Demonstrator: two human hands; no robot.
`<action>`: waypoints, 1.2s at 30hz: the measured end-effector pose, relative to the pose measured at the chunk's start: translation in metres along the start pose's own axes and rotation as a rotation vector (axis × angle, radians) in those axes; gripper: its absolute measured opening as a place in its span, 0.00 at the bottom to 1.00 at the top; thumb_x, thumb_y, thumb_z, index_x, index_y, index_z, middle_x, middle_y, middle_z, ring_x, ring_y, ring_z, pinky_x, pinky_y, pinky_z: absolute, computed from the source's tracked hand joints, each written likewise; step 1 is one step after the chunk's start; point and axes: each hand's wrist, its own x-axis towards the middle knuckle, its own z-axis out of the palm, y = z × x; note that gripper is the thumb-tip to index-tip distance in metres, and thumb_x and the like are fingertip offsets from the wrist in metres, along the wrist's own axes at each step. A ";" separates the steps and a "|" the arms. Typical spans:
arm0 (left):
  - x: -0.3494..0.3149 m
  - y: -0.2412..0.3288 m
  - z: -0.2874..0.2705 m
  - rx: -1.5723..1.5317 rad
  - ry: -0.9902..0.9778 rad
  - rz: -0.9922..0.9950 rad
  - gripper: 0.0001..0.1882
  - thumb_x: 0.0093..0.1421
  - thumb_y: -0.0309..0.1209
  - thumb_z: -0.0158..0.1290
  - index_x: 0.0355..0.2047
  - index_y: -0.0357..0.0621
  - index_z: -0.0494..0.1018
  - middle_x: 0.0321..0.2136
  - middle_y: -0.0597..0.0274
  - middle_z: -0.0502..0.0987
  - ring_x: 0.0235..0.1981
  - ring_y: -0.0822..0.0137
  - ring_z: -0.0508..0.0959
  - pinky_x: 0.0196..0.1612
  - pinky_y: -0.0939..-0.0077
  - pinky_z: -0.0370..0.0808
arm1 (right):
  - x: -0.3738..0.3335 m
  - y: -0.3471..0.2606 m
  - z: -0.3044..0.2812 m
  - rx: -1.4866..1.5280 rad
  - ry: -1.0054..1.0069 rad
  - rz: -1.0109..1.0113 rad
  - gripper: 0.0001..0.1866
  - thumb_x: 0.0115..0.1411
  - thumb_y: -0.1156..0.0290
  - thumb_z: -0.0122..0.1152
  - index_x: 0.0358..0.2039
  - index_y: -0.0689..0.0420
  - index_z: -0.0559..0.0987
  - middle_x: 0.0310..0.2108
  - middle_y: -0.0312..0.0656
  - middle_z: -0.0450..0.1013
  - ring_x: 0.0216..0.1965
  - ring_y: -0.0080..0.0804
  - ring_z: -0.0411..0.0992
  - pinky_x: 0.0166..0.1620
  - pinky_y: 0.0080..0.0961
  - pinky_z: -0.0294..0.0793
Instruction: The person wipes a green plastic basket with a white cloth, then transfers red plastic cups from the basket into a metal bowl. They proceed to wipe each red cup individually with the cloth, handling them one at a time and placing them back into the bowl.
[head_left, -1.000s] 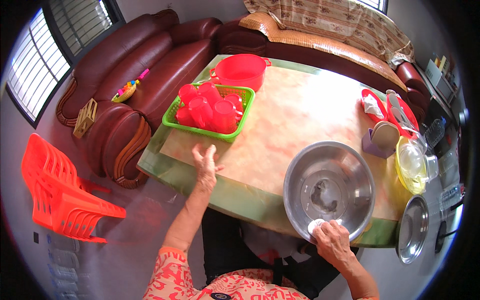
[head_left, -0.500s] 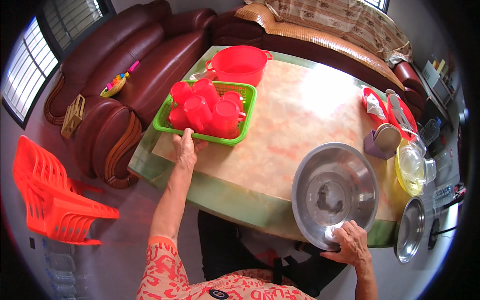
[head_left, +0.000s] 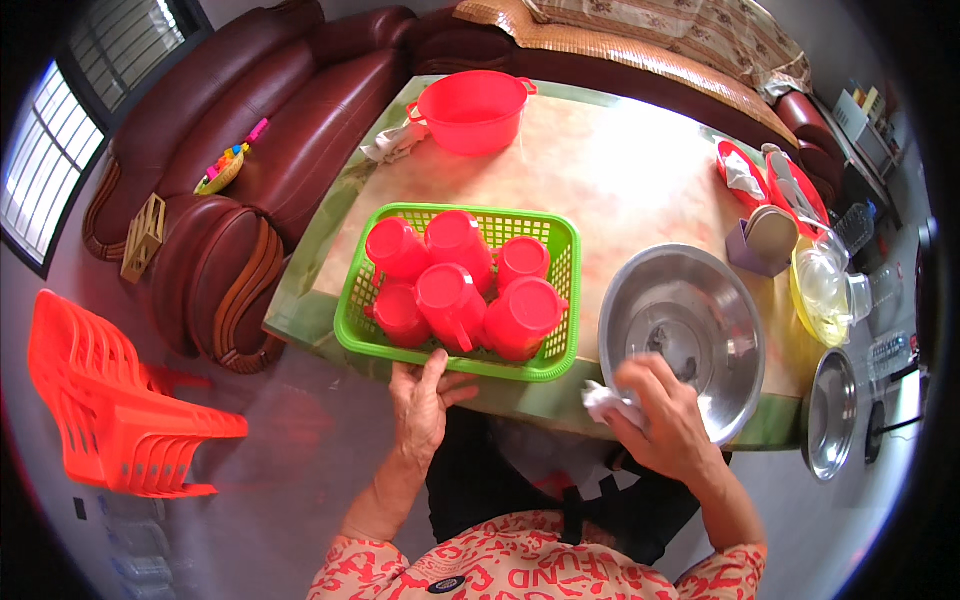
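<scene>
Left hand [head_left: 418, 408]: fingers bent, thumb up against the near rim of the green basket [head_left: 500, 372], the others half curled below it; they have hold of that edge.
Green basket: directly beyond the left fingers and touching them, at the near side of the surface [head_left: 590, 205]; whether it lies flat or is slightly raised, I cannot tell.
Red cups [head_left: 450, 297]: six visible, inside the basket, just past the left fingertips, mostly bottoms up.
Right hand [head_left: 665, 425]: fingers blurred, bent and nearly closed, gripping a white cloth [head_left: 610, 402].
White cloth: bunched, sticking out to the left of the right fingers.
Steel basin [head_left: 720, 320]: just beyond the right fingers and to their right, its inside facing up, dark marks on its bottom.
Red tub [head_left: 470, 115]: well beyond the left fingers, past the basket.
Crumpled cloth [head_left: 395, 142]: far beyond the left fingers, beside the tub.
Purple holder [head_left: 757, 250]: beyond the right fingers and to their right, past the basin.
Red chairs [head_left: 130, 400]: stacked, well left of the left fingers.
</scene>
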 end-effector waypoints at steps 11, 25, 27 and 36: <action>0.040 0.081 0.004 1.031 -0.251 0.753 0.40 0.44 0.35 0.68 0.57 0.43 0.63 0.46 0.52 0.69 0.49 0.57 0.69 0.50 0.65 0.70 | 0.094 0.000 0.040 -0.247 -0.251 0.246 0.44 0.47 0.60 0.60 0.66 0.49 0.55 0.58 0.58 0.60 0.41 0.60 0.74 0.45 0.46 0.75; 0.008 0.077 0.062 0.880 -0.324 1.017 0.38 0.41 0.27 0.66 0.55 0.38 0.65 0.47 0.52 0.71 0.49 0.55 0.71 0.55 0.61 0.67 | 0.041 0.005 0.003 0.398 0.073 0.300 0.42 0.47 0.80 0.67 0.63 0.56 0.61 0.52 0.47 0.71 0.53 0.28 0.70 0.51 0.28 0.73; 0.004 0.065 0.088 0.850 -0.403 1.035 0.40 0.41 0.28 0.67 0.56 0.38 0.65 0.47 0.51 0.70 0.48 0.53 0.71 0.54 0.61 0.67 | 0.021 0.017 -0.016 0.476 0.158 0.288 0.42 0.47 0.82 0.66 0.63 0.56 0.60 0.54 0.44 0.69 0.53 0.29 0.68 0.53 0.28 0.72; 0.011 -0.018 0.203 0.964 -0.783 0.758 0.34 0.45 0.34 0.63 0.51 0.37 0.65 0.45 0.46 0.72 0.47 0.52 0.74 0.52 0.62 0.70 | -0.052 0.095 -0.076 0.757 0.187 0.731 0.37 0.46 0.77 0.63 0.59 0.59 0.65 0.46 0.40 0.72 0.41 0.24 0.71 0.44 0.23 0.73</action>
